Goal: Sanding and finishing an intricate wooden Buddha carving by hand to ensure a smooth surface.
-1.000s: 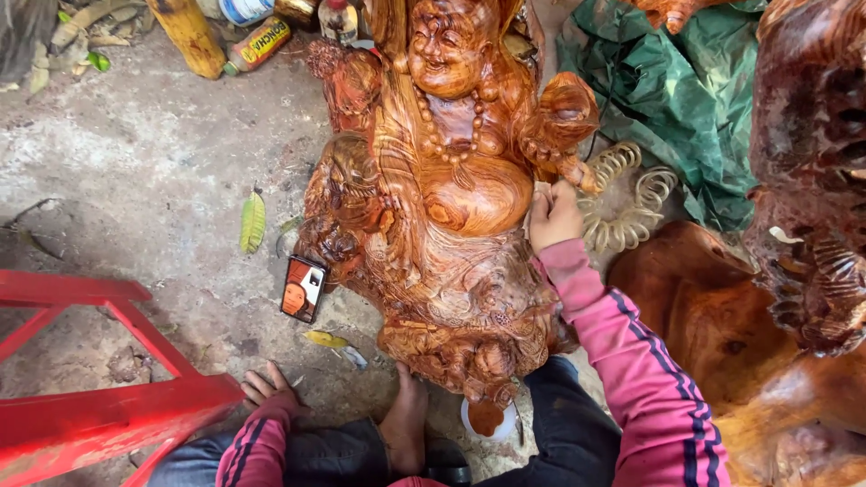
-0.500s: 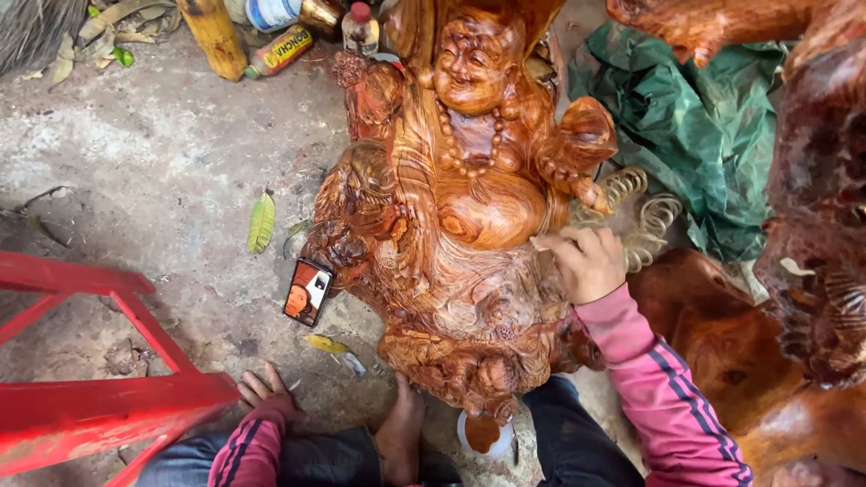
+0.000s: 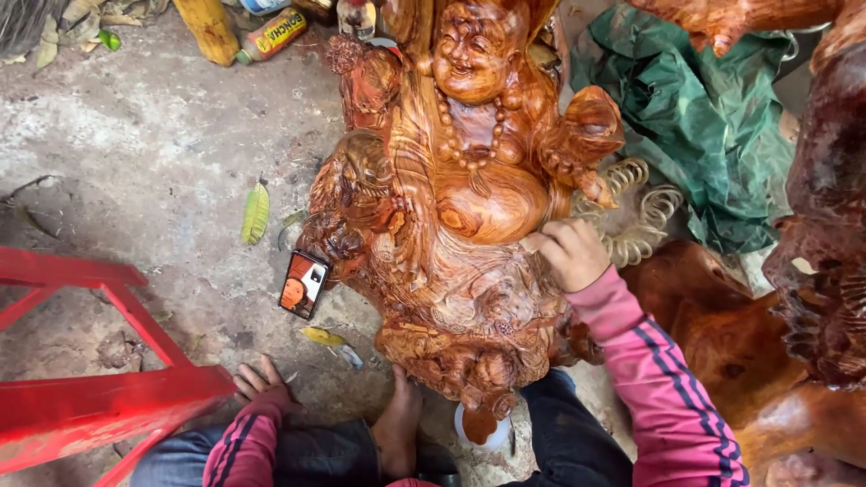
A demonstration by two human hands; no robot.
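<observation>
- Head view, centre: a large carved wooden statue of a laughing, round-bellied figure with a bead necklace stands on the concrete floor, its reddish-orange grain glossy, its base close to the person's legs.
- Head view, right hand: the fingers are curled together into a loose fist and pressed against the statue's right flank, just below the carved arm; whether something small is pinched inside the fist cannot be told. The forearm wears a pink sleeve with dark stripes.
- Head view, left hand: fingers spread apart and flat on the floor, holding nothing, just beside the red metal frame (lower left corner).
- Head view, bottom: a bare foot rests on the floor, touching the statue's base.
- Head view, left of the statue: a phone with a lit screen leans just beside the carving; a green-yellow leaf lies near it on the floor.
- Head view, right of the statue: a pale coiled spring lies just behind the right hand, and beyond it a crumpled green tarpaulin.
- Head view, right edge: further dark carved woodwork stands near the person (detail partly cut off).
- Head view, top edge: a yellow bottle lies on its side on the floor, well apart from both hands.
</observation>
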